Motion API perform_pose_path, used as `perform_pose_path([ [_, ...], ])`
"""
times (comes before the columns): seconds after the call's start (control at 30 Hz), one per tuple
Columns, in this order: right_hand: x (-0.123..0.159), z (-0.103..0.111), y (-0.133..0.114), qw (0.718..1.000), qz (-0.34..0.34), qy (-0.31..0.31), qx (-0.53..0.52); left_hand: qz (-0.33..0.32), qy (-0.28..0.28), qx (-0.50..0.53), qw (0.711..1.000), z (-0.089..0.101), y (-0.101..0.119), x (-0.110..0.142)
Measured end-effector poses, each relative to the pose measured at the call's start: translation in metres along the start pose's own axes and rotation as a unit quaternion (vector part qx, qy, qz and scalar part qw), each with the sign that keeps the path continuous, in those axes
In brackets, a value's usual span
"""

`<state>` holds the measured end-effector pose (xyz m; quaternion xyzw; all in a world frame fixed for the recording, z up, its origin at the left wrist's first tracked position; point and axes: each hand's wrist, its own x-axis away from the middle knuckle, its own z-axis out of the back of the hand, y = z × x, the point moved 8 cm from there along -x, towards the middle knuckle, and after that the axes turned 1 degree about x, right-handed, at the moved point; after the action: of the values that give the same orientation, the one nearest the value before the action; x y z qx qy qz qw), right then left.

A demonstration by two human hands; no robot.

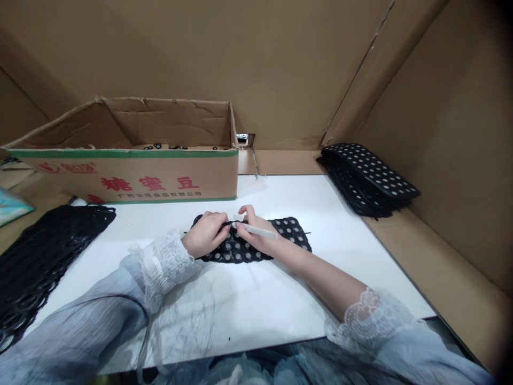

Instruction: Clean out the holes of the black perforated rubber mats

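Observation:
A black openwork piece with rows of pale round dots (pixel 290 231) lies flat on the white tabletop in front of me. My left hand (pixel 205 234) is closed on its upper edge, left of the middle, with thumb and fingers pinching it. In my right hand (pixel 256 235) is a slim white pen-like tool (pixel 261 231), its tip meeting the piece's upper edge beside my left thumb. A thin dark rod end pokes out at each side of the piece. My fingers hide the spot where the tip touches.
Behind my hands stands an open cardboard box (pixel 176 176) with small black rings inside. A heap of black looped mesh (pixel 48 251) lies at left. Stacked black dotted pieces (pixel 368 168) rest at right against the cardboard wall (pixel 449 144). A blue-green packet (pixel 12 207) sits far left.

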<state>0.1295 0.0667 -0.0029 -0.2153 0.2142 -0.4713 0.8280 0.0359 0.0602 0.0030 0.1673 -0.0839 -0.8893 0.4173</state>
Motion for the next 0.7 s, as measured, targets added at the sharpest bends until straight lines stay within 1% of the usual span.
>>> perform_pose_path([
  [0.13,0.000,-0.007,-0.006,0.993,-0.014,-0.049,0.106,-0.012,-0.003,-0.036,0.999,-0.003,0.005,0.000],
  [0.23,0.000,-0.010,-0.010,0.984,-0.035,-0.060,0.166,-0.016,0.007,-0.047,0.999,-0.002,0.010,0.000],
  [0.33,-0.003,-0.010,-0.010,0.978,-0.048,-0.060,0.193,-0.019,0.018,-0.026,0.999,0.001,0.013,0.000],
  [0.43,-0.005,-0.006,-0.002,0.977,-0.073,-0.054,0.195,-0.003,0.024,0.007,1.000,0.002,0.011,0.001],
  [0.5,-0.006,-0.001,0.004,0.982,-0.077,-0.045,0.167,0.021,0.021,0.031,0.999,0.002,0.006,0.001],
  [0.57,-0.006,0.003,0.008,0.992,-0.062,-0.038,0.105,0.038,0.011,0.052,0.998,0.001,0.000,0.000],
  [0.63,-0.004,0.005,0.011,0.999,-0.038,-0.034,0.016,0.037,-0.002,0.071,0.997,0.001,-0.004,-0.001],
  [0.7,-0.002,0.007,0.013,0.997,-0.013,-0.033,-0.070,0.021,-0.018,0.091,0.995,0.001,-0.006,-0.001],
])
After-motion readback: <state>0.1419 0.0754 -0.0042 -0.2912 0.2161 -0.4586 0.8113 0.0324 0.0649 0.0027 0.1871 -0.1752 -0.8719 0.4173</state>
